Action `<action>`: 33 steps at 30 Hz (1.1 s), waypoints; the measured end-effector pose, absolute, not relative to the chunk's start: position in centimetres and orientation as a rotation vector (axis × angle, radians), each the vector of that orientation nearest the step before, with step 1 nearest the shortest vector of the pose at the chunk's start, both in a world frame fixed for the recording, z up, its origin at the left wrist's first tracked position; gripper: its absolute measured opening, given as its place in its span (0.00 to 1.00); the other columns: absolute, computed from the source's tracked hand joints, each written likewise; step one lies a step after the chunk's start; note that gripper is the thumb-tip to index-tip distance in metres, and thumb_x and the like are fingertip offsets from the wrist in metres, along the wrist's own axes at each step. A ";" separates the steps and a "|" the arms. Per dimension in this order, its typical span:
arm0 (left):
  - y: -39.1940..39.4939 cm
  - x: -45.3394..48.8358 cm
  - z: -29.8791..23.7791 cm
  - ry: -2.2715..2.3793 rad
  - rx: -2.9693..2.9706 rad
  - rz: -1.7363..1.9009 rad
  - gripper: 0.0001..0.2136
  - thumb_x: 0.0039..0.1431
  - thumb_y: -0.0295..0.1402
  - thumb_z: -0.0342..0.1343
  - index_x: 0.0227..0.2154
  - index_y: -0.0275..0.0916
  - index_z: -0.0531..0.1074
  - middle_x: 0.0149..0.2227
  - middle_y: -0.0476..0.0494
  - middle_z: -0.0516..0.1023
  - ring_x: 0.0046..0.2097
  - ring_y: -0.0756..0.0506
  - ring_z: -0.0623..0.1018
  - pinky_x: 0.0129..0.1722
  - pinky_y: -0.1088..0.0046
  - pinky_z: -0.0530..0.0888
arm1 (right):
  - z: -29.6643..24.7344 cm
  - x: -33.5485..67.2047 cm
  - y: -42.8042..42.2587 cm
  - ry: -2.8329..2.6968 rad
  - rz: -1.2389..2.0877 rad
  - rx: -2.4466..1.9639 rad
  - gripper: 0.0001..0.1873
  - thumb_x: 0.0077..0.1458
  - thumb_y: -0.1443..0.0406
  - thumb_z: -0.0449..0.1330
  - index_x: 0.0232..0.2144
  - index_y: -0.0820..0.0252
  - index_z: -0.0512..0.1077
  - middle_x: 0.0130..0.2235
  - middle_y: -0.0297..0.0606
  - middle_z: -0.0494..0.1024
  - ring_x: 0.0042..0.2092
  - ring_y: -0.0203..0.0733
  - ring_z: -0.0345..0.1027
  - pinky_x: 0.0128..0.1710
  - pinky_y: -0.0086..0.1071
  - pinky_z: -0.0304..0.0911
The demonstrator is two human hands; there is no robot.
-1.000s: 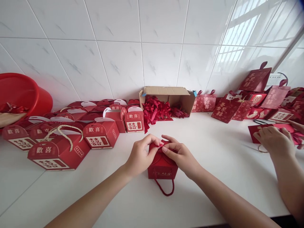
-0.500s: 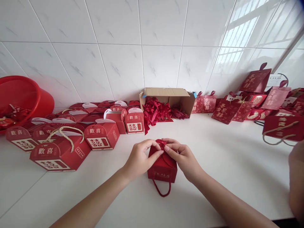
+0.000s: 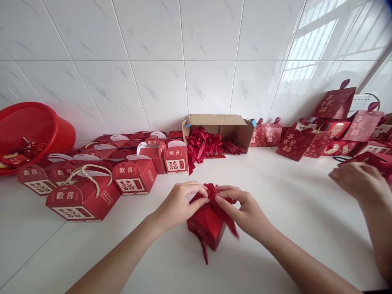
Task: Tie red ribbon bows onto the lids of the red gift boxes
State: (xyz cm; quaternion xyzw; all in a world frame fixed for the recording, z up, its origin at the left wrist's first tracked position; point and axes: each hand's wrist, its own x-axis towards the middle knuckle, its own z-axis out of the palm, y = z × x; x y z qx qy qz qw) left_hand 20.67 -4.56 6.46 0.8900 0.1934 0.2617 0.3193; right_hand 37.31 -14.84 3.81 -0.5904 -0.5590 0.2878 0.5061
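Observation:
A small red gift box stands on the white counter, turned with one corner toward me. A red ribbon bow sits on its top, and a ribbon tail hangs down its right side. My left hand pinches the ribbon at the left of the bow. My right hand pinches it at the right, fingertips almost meeting the left hand's. A red cord handle dangles below the box.
Several red handled gift boxes lie at the left. A red basin is at the far left. A cardboard box spilling red ribbons stands by the tiled wall. Red paper bags crowd the right, where another person's hand works.
The box has turned corner-on and the ribbon bow has been drawn up on top. The other person's hand has come back into view at the right.

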 end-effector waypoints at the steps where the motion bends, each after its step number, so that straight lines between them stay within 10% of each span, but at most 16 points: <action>1: -4.6 20.5 6.8 0.493 2.367 0.624 0.04 0.58 0.30 0.54 0.29 0.40 0.72 0.35 0.47 0.77 0.38 0.47 0.76 0.40 0.73 0.73 | 4.0 37.5 -15.1 -1.409 0.623 -1.461 0.10 0.56 0.59 0.58 0.34 0.52 0.78 0.42 0.38 0.77 0.46 0.46 0.68 0.43 0.37 0.65; 10: -5.1 20.0 9.0 0.467 2.518 0.338 0.05 0.57 0.28 0.50 0.29 0.40 0.69 0.32 0.51 0.75 0.34 0.50 0.73 0.34 0.76 0.69 | 7.9 38.7 -17.8 -1.725 0.413 -1.621 0.13 0.61 0.58 0.52 0.40 0.54 0.74 0.18 0.28 0.67 0.20 0.31 0.58 0.22 0.26 0.56; 16: -5.1 20.1 9.9 0.490 2.606 0.325 0.03 0.54 0.27 0.52 0.26 0.40 0.67 0.30 0.53 0.74 0.34 0.50 0.72 0.37 0.76 0.68 | 9.8 40.2 -13.5 -1.697 0.756 -1.561 0.24 0.56 0.52 0.58 0.52 0.55 0.67 0.40 0.37 0.76 0.33 0.34 0.69 0.28 0.26 0.64; 21: -5.5 20.0 10.7 0.534 2.611 0.232 0.03 0.53 0.26 0.52 0.27 0.40 0.68 0.31 0.53 0.74 0.34 0.51 0.72 0.36 0.77 0.68 | 9.8 40.2 -11.0 -1.758 1.038 -1.475 0.21 0.54 0.62 0.60 0.50 0.57 0.66 0.36 0.36 0.75 0.31 0.34 0.69 0.27 0.26 0.65; 33: -3.7 20.1 12.4 0.525 2.770 -0.035 0.04 0.56 0.29 0.51 0.28 0.40 0.70 0.32 0.52 0.74 0.35 0.49 0.72 0.33 0.75 0.66 | 9.4 40.4 -13.5 -2.355 0.456 -1.211 0.26 0.55 0.79 0.48 0.50 0.52 0.69 0.38 0.35 0.70 0.33 0.32 0.64 0.32 0.26 0.61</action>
